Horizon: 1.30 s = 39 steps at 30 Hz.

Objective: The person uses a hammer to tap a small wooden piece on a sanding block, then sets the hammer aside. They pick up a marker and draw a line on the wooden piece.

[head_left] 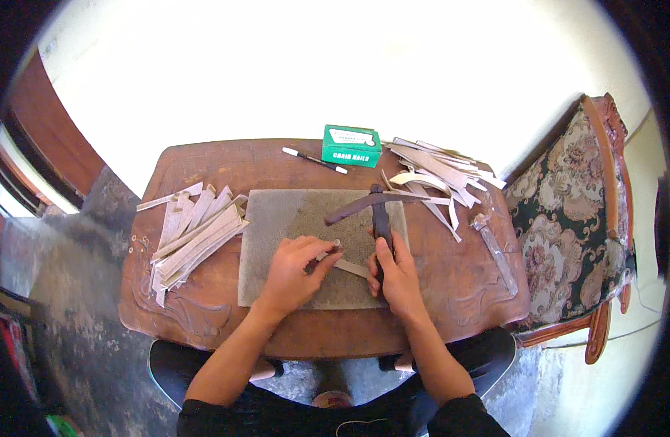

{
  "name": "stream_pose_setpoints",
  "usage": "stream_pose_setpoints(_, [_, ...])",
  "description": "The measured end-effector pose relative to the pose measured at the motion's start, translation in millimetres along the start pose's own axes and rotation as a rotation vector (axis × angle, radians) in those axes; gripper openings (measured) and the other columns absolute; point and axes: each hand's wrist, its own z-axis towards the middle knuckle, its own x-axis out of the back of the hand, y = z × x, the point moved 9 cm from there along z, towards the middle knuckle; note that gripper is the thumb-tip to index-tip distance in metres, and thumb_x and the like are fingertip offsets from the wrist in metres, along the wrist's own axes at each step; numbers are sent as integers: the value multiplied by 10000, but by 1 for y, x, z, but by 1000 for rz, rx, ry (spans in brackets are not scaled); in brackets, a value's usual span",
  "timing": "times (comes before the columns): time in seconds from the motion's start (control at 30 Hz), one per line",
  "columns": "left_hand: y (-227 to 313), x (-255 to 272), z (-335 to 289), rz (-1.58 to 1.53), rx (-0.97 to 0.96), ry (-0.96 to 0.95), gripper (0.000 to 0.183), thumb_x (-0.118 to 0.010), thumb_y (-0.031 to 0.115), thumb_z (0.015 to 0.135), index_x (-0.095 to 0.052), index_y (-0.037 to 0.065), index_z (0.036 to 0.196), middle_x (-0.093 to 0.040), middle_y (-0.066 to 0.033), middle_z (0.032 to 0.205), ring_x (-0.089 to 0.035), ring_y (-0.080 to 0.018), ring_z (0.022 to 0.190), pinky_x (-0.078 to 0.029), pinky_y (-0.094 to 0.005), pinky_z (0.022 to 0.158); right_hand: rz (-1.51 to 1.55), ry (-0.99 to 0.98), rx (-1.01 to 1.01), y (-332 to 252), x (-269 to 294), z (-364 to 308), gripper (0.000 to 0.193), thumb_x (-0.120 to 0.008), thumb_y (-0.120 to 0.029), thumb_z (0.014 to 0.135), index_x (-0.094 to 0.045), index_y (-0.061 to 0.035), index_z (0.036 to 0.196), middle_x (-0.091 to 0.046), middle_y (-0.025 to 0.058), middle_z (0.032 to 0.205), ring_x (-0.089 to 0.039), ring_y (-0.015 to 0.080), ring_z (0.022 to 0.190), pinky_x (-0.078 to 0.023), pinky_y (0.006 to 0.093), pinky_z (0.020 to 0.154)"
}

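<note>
My right hand [395, 273] grips the dark handle of a hammer [379, 218], its long dark head raised above the board and pointing left. On the grey stone-like slab [276, 211] lies a narrow pale strip [353, 269], running between my two hands. My left hand [295, 266] is closed in a pinch near the strip's left end. At its fingertips shows a small, round, light-topped piece [338, 243], too small to name for certain. The fingers of my right hand are close to the strip's right end.
The slab lies on a carved wooden table [225, 156]. Pale strips [200, 237] are heaped on the left, more strips [437, 167] at the back right. A green box [351, 149], a black-and-white marker [314, 161] and a clear elongated object [496, 255] lie around. An upholstered chair [568, 197] stands right.
</note>
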Motion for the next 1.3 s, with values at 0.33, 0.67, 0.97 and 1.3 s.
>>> stream_pose_setpoints(0.33, [-12,-2,0,-185,44,38,142,-784,80,859,-760,38,993,-714,-85,842,-595,-184,640,-456,-317,607,-229,41,93,-30,14,-9,336,-554,-311,1063,-554,-54,1280,-558,29,724,-531,119,563,-434,296,515])
stream_pose_setpoints(0.67, [-14,-3,1,-250,75,-6,173,-773,65,871,-760,18,1037,-717,-102,870,-608,-147,637,-476,-296,580,-895,-23,446,-142,-6,-56,360,-631,-243,1006,-560,-16,1277,-692,263,912,-679,474,873,-517,497,724])
stream_pose_setpoints(0.97, [-12,-3,1,-189,-8,1,155,-771,68,878,-767,25,1027,-730,-109,901,-649,-179,694,-506,-299,606,-936,-36,582,-155,-20,-67,352,-657,-206,984,-581,-28,1278,-697,262,940,-689,464,858,-532,499,713])
stream_pose_setpoints(1.3, [-12,-3,1,-218,-1,11,172,-779,65,871,-773,34,1040,-732,-109,903,-653,-191,718,-509,-300,611,-960,-17,516,-149,-16,-64,339,-650,-195,987,-587,-31,1277,-694,267,939,-688,469,868,-539,497,730])
